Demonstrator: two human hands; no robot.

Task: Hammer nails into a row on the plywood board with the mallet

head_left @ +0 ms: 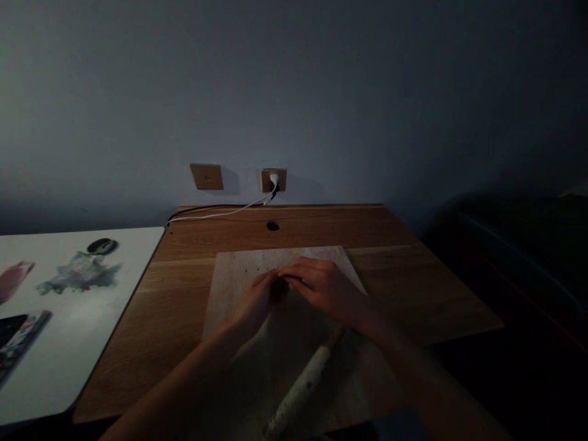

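Note:
My left hand (258,300) and my right hand (319,283) meet above a pale board (236,260). Both are closed, the fingertips pressed together around a small dark spot that is too dim to name. The right fingers lie over the top; those of the left curl in from the side. A row of tiny dark dots marks the board just beyond the fingertips. Below my right wrist lies a stick-like tool (301,386) with a thick, whitish, spotted handle. Its thinner brown end is partly hidden under the right forearm.
Under the board is a wooden desk (156,331) with a round cable hole (272,226). Cables (215,214) run along its back edge to a wall socket (274,180). On the left, a white table (78,349) bears a crumpled greyish cloth-like thing (85,271) and a dark roll (101,246).

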